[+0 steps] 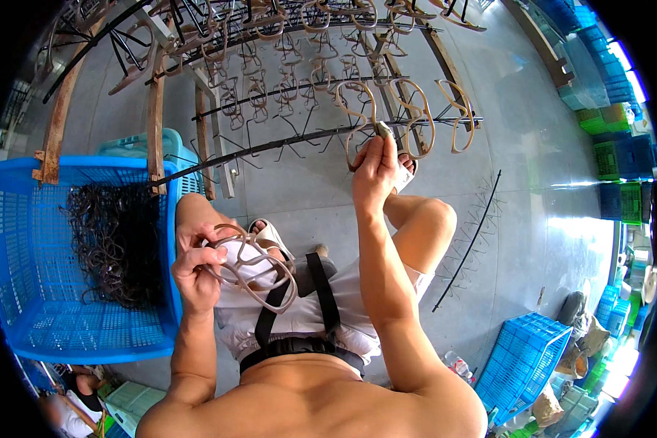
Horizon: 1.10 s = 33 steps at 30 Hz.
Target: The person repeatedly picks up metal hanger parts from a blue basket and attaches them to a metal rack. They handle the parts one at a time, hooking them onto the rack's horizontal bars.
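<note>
My left hand (199,271) is closed around several brown eyeglass frames (270,281), which fan out over my lap. Farther forward, my right hand (376,174) pinches at an eyeglass frame (373,102) on a long black rod (274,145) with thin wire prongs. A small pale piece shows at the right fingertips; I cannot make out what it is. Two more tan frames, one a bit right of the hand (432,120) and one at the rod's right end (471,130), hang on prongs. Toward the left, the prongs along the rod carry no frames.
A blue plastic basket (87,355) on my left holds a heap of dark frames (117,244). Wooden rails (155,117) support further frame-laden rods ahead. Another pronged rod (469,237) lies on the floor at right, beyond a blue crate (525,361). Crates line the far right.
</note>
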Available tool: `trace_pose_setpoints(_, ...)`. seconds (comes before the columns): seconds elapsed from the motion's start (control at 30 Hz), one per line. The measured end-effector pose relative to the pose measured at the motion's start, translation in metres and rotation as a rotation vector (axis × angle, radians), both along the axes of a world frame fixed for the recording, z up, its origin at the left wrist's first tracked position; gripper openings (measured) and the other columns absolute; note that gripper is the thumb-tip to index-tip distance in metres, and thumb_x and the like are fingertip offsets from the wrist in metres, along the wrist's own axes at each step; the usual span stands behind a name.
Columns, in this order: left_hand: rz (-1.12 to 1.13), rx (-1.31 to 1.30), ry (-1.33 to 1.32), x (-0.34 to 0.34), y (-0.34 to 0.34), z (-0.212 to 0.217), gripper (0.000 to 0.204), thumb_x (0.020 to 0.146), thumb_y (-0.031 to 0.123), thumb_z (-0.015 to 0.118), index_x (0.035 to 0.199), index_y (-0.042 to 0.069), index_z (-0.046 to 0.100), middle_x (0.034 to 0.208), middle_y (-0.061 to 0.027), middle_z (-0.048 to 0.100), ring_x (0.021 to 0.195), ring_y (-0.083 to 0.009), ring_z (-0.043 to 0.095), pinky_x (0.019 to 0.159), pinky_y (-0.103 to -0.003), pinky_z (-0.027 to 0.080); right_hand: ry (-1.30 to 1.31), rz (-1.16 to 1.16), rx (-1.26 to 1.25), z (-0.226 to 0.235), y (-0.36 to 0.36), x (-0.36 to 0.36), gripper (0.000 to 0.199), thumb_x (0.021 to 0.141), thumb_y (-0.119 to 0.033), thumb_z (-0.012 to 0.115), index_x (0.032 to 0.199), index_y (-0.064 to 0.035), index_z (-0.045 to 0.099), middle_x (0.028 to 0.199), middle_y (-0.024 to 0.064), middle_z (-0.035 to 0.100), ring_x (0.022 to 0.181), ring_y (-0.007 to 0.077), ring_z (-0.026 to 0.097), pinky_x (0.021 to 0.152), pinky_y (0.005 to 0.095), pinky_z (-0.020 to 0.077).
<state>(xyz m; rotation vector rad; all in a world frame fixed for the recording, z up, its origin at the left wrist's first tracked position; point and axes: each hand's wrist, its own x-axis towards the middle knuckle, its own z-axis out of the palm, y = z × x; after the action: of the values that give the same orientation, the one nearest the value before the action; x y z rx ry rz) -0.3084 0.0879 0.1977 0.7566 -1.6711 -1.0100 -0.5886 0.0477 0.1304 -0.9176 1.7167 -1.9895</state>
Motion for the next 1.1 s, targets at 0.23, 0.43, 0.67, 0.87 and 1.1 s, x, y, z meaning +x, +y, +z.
trace_pose_setpoints(0.23,0.124,0.103,0.044,-0.009,0.004,0.004,0.023,0.077,-0.012,0.059,0.070,0.010,0.056,0.118,-0.0129,0.046,0.095,-0.0196,0.053,0.067,-0.029,0.055,0.210,-0.062,0.071,-0.007,-0.001,0.002,0.020,0.094,-0.010,0.049,0.108,0.0011,0.057,0.062,0.0024,0.051,0.050,0.0076,0.043,0.046,0.0213,0.0360)
trace_pose_setpoints(0.43,0.095,-0.056,-0.110,0.003,0.000,-0.002,0.020,0.078,-0.010,0.059,0.075,0.010,0.057,0.115,-0.0116,0.051,0.090,-0.0155,0.052,0.071,-0.026,0.049,0.300,-0.135,0.157,-0.009,-0.003,-0.003,0.020,0.093,-0.010,0.048,0.107,0.0010,0.057,0.061,0.0055,0.051,0.052,0.0125,0.046,0.047,0.0262,0.0384)
trace_pose_setpoints(0.67,0.245,-0.171,-0.211,-0.003,-0.001,-0.002,0.030,0.075,-0.012,0.062,0.096,0.008,0.069,0.111,-0.0109,0.055,0.090,-0.0168,0.054,0.075,-0.026,0.047,0.341,-0.132,0.269,0.017,0.006,-0.002,0.023,0.092,-0.009,0.048,0.112,0.0017,0.050,0.081,0.0125,0.051,0.069,0.0222,0.050,0.064,0.0334,0.0421)
trace_pose_setpoints(0.87,0.371,-0.265,-0.264,-0.008,0.004,0.008,0.026,0.077,-0.007,0.065,0.097,0.008,0.069,0.113,-0.0101,0.056,0.085,-0.0147,0.053,0.075,-0.025,0.045,0.212,0.448,-0.023,0.044,0.059,0.053,0.023,0.093,-0.019,0.046,0.101,0.0024,0.049,0.095,0.0145,0.047,0.087,0.0252,0.046,0.078,0.0332,0.0381)
trace_pose_setpoints(1.1,0.355,-0.361,-0.290,-0.013,-0.002,0.008,0.040,0.067,-0.008,0.070,0.100,0.013,0.070,0.106,-0.0083,0.057,0.077,-0.0184,0.053,0.064,-0.027,0.047,-1.200,0.955,0.142,0.057,0.090,0.082,0.028,0.096,-0.032,0.045,0.097,-0.0045,0.050,0.080,0.0051,0.057,0.049,0.0119,0.052,0.038,0.0191,0.0393)
